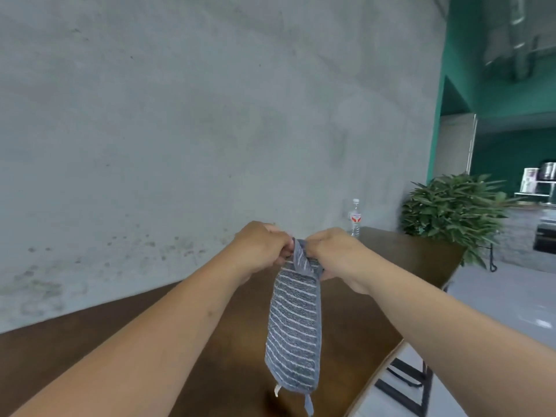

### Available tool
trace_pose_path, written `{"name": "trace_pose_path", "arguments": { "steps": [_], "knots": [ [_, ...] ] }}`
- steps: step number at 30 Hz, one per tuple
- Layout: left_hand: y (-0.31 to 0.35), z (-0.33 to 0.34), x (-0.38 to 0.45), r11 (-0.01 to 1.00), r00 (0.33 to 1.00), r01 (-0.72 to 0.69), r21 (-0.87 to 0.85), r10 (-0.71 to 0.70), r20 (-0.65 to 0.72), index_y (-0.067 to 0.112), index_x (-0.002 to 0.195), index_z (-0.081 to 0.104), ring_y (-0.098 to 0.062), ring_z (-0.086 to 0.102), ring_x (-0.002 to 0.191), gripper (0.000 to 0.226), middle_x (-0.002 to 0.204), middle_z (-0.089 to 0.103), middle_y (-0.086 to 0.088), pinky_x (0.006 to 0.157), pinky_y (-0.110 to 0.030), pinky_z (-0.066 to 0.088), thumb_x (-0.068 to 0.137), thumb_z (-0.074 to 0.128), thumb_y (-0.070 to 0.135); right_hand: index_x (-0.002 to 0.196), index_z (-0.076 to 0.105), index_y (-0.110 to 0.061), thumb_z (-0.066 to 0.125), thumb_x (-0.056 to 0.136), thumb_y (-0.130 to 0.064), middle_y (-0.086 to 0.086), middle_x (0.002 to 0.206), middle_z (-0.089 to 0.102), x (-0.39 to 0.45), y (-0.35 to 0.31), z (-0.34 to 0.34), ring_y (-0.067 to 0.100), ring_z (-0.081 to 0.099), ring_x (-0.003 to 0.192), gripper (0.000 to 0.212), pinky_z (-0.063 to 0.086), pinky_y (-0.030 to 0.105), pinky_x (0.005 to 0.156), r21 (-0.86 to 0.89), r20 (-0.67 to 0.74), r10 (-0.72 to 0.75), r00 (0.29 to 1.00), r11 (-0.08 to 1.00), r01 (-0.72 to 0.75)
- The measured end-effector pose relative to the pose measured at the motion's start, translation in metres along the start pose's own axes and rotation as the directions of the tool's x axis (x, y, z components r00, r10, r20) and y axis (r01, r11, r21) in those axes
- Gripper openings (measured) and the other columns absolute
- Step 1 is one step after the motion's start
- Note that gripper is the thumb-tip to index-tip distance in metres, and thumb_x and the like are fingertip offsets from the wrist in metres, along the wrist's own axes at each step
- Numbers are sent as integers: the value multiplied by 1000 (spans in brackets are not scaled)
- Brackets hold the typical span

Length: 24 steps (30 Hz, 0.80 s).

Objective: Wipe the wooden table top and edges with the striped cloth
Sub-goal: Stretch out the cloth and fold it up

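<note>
Head view showed the left hand (261, 247) and the right hand (337, 254) raised close together above the dark brown wooden table (355, 323), each with fingers curled closed, pinching the top edge of the blue-grey, white-striped cloth (293, 329). The cloth hung straight down between the forearms. A clear plastic water bottle (355, 217) stood at the table's far end beside a leafy green potted plant (454, 210).

We saw a cafe-like interior: concrete wall (180, 115), wooden table (391, 266), potted plant (454, 212), counter shelves (538, 188).
</note>
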<state>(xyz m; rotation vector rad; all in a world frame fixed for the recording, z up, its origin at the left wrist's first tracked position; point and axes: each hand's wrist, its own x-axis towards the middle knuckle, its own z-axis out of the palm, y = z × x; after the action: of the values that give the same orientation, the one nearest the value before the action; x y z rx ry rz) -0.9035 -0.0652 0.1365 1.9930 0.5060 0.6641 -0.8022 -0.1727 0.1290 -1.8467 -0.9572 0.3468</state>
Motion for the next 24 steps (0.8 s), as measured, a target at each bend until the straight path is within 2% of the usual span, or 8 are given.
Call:
{"name": "trace_pose_path", "arguments": {
  "steps": [3, 7, 10, 12, 14, 18, 21, 24],
  "knots": [
    [0, 30, 26, 990, 995, -49, -129, 59, 76, 3, 92, 71, -15, 64, 71, 20, 88, 72, -13, 73, -26, 54, 95, 55, 13, 84, 65, -4, 44, 91, 4, 15, 85, 64, 16, 18, -27, 25, 64, 81, 24, 59, 41, 81, 103, 8, 57, 998, 993, -57],
    [7, 73, 65, 984, 990, -100, -150, 113, 81, 14, 92, 73, -17, 71, 85, 18, 93, 74, -7, 84, -30, 57, 95, 55, 17, 93, 65, 3, 48, 85, 2, 19, 92, 68, 40, 37, -67, 25, 68, 85, 18, 57, 40, 88, 267, 93, 78, 993, 958, -100],
    [15, 105, 94, 979, 989, -104, -177, 121, 87, 15, 95, 74, -17, 70, 90, 22, 96, 73, -3, 86, -33, 57, 96, 52, 16, 103, 70, 2, 68, 83, -8, 15, 101, 73, 55, 53, -99, 22, 71, 94, 23, 55, 34, 90, 151, 119, 39, 992, 987, -57],
    [21, 122, 106, 970, 985, -102, -220, 130, 116, 14, 96, 73, -13, 70, 91, 22, 98, 73, -2, 84, -28, 56, 96, 51, 14, 101, 72, -5, 73, 82, -11, 8, 92, 74, 63, 64, -115, 21, 70, 88, 20, 55, 30, 84, -20, 41, 18, 999, 1000, -17],
    [26, 142, 118, 950, 976, -79, -301, 136, 173, 12, 97, 70, -13, 71, 88, 21, 97, 73, -4, 80, -23, 57, 98, 49, 11, 94, 73, -6, 67, 87, -9, 13, 89, 73, 74, 79, -134, 28, 70, 87, 10, 58, 39, 86, -119, -75, -7, 997, 993, -2],
    [16, 179, 155, 969, 992, -113, -221, 123, 29, 21, 102, 70, -15, 66, 99, 13, 104, 70, 3, 89, -30, 52, 90, 63, 22, 100, 72, 0, 52, 90, 2, 21, 92, 70, 92, 107, -183, 28, 65, 84, 23, 55, 49, 92, 2, -110, 48, 993, 999, -48],
    [-3, 214, 173, 952, 969, 104, -288, -32, 244, 21, 131, 53, -14, 53, 119, 58, 128, 58, 4, 106, -34, 39, 79, 73, 40, 111, 68, 3, 54, 89, 3, 21, 97, 69, 104, 129, -224, 25, 64, 84, 26, 56, 43, 87, 102, -66, 78, 995, 992, -71],
    [-13, 259, 184, 834, 850, 319, -449, -42, 525, 18, 127, 59, -23, 57, 119, 54, 127, 63, -7, 109, -43, 36, 79, 68, 43, 117, 63, -1, 58, 87, 4, 28, 116, 66, 116, 155, -267, 29, 66, 92, 30, 57, 44, 88, 251, -78, 109, 991, 964, -86]
  ]
}}
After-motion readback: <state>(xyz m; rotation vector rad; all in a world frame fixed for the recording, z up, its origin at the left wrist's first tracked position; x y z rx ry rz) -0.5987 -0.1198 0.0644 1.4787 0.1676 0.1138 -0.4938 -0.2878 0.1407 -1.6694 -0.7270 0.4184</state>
